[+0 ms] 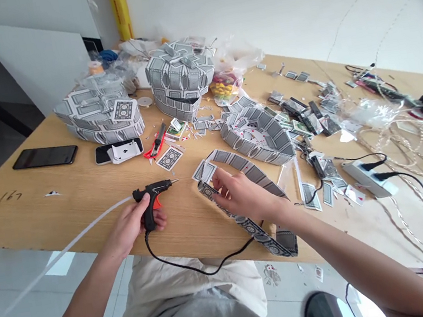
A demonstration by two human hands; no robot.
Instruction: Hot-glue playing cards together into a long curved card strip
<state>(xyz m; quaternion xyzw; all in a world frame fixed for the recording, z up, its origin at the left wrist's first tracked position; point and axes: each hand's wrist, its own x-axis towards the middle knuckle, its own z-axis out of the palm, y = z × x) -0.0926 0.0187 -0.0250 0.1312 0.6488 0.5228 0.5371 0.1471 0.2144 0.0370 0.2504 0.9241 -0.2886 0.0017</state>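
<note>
My left hand (135,221) is wrapped round the handle of a black hot glue gun (153,194) with an orange trigger. A long clear glue stick (86,231) trails from its back end, and the nozzle points right. At the table's front edge stands a long oval band made of folded playing cards (263,233). My right hand (236,192) reaches over this band, its fingers closed at the left end, where loose-looking card pieces (204,171) stick up. The exact contact of the fingertips is partly hidden.
Finished-looking card boxes (180,77) stand at the back, with a card tray (258,137) nearer. A red utility knife (156,141), a phone (46,156) and card packs (300,108) lie about. A power strip (369,179) and cords are at right.
</note>
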